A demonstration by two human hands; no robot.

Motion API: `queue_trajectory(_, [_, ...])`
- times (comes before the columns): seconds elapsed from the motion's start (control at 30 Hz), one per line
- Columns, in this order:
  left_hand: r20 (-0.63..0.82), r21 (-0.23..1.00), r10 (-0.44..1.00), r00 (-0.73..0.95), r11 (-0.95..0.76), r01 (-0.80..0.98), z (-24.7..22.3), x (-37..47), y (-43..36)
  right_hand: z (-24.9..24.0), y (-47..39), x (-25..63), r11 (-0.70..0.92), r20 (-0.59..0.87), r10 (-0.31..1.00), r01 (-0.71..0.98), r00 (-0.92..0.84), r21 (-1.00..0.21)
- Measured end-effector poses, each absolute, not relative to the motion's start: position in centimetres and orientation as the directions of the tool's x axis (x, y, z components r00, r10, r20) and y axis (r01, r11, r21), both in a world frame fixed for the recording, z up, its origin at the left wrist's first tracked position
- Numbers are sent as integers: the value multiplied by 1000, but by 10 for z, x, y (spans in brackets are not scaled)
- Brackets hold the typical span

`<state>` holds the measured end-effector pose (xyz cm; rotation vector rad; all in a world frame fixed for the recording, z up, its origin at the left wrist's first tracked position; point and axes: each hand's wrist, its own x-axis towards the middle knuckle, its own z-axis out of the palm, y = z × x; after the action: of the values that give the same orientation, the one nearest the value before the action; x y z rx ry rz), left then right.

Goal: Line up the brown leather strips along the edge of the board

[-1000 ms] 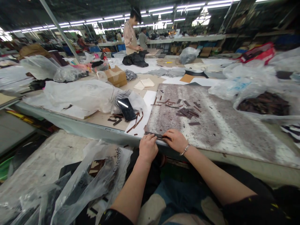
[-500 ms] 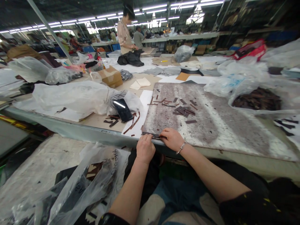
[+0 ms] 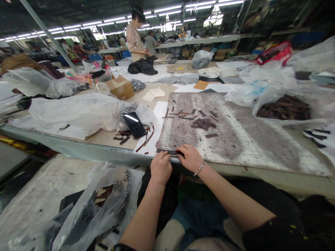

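Observation:
A small dark strip (image 3: pixel 171 152) lies at the front edge of the stained board (image 3: pixel 235 139). My left hand (image 3: pixel 161 167) has its fingers closed on the strip's left part. On the strip's right end, my right hand (image 3: pixel 190 158) pinches with bent fingers; a bracelet circles that wrist. Several dark brown pieces (image 3: pixel 202 123) are piled on the board beyond my hands, with thin reddish-brown strips (image 3: pixel 180 113) to their left.
A phone (image 3: pixel 134 124) rests on scraps left of the board. Plastic bags (image 3: pixel 75 109) cover the left side. An open bag of brown pieces (image 3: pixel 285 108) sits at right. Another bag (image 3: pixel 91 205) lies lower left. A person (image 3: pixel 136 38) stands across the table.
The camera view has shifted slightly. Both hands remain at the board's front edge, and a little more of the dark strip shows between them.

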<state>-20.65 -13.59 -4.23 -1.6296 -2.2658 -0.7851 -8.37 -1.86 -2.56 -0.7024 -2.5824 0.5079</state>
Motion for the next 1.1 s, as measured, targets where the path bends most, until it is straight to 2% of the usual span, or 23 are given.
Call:
queue_trajectory(0.17, [472, 274, 809, -350, 243, 931, -42, -206, -136, -26, -15, -84, 839, 275, 499, 380, -822, -389])
queue_trajectory(0.37, [389, 162, 881, -268, 222, 962, -37, -204, -138, -19, -31, -78, 883, 294, 468, 426, -834, -196])
queue_trajectory(0.5, [364, 137, 898, -247, 211, 968, -33, -203, -139, -28, -41, -62, 884, 320, 467, 440, -824, -157])
queue_trajectory(0.77, [352, 146, 888, -296, 260, 954, -30, -198, -135, -37, -48, -50, 842, 341, 538, 502, -770, -195])
queue_trajectory(0.9, [406, 145, 886, -223, 178, 973, -31, -194, -132, -27, -45, -55, 844, 308, 536, 494, -786, -210])
queue_trajectory(1.0, [457, 136, 875, -161, 111, 985, -34, -193, -130, -16, -26, -51, 849, 248, 509, 432, -825, -304])
queue_trajectory(1.1, [483, 130, 866, -128, 73, 989, -37, -193, -128, -8, 10, -35, 819, 280, 543, 425, -792, -386])
